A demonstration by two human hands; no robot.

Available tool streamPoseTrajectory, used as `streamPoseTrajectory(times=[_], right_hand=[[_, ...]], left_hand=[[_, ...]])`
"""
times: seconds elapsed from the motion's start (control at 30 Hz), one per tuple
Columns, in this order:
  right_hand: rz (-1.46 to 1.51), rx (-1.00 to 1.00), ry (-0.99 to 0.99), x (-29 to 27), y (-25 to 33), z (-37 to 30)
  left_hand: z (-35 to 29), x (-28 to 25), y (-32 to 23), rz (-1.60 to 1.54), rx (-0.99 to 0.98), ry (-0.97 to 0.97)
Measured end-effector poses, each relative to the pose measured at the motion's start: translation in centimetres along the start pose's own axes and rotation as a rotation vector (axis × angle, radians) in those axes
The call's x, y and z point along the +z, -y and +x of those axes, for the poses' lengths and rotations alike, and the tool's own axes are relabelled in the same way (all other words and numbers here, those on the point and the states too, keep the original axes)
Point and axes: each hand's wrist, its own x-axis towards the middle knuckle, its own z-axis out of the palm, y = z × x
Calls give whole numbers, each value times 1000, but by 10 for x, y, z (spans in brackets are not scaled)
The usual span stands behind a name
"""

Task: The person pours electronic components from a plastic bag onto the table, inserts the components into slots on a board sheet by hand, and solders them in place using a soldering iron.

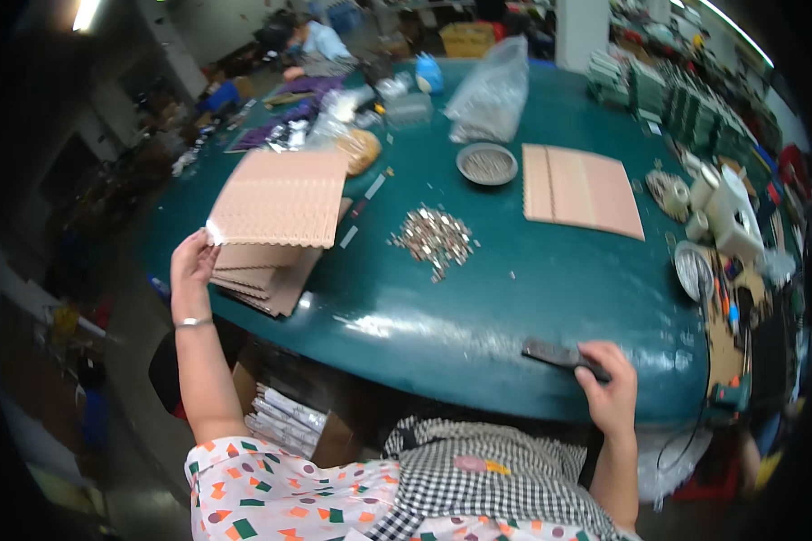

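My left hand (pixel 195 259) pinches the lower left corner of a pale pink sheet (pixel 280 197) with a scalloped edge and rows of small marks. The sheet is raised over a stack of similar pink sheets (pixel 271 284) at the table's left edge. My right hand (pixel 611 383) is closed around the end of a dark, flat, narrow tool (pixel 549 352) near the table's front edge; its exact kind is unclear. Between the hands, farther back, lies a pile of small shiny metal pieces (pixel 435 239). Another pink stack (pixel 579 189) lies at the right.
A grey bowl of small pieces (pixel 487 165) and a clear plastic bag (pixel 492 90) stand on the green table (pixel 397 307). On the right are a second bowl (pixel 693 272), thread cones (pixel 735 215) and a power drill (pixel 729 395). Another person (pixel 323 47) sits at the far left.
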Motion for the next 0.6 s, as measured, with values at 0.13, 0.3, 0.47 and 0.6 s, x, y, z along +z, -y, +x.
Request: streamPoseTrajectory(times=[0.13, 0.3, 0.47, 0.6], right_hand=[[283, 51, 142, 9, 16, 2], [646, 177, 39, 9, 9, -31], [783, 584, -355, -41, 3, -39], [768, 671, -488, -68, -31, -56]], left_hand=[[-134, 79, 8, -71, -46, 259], [-262, 172, 93, -274, -310, 669], [-347, 229, 143, -177, -643, 737], [-320, 253, 166, 254, -498, 1137]])
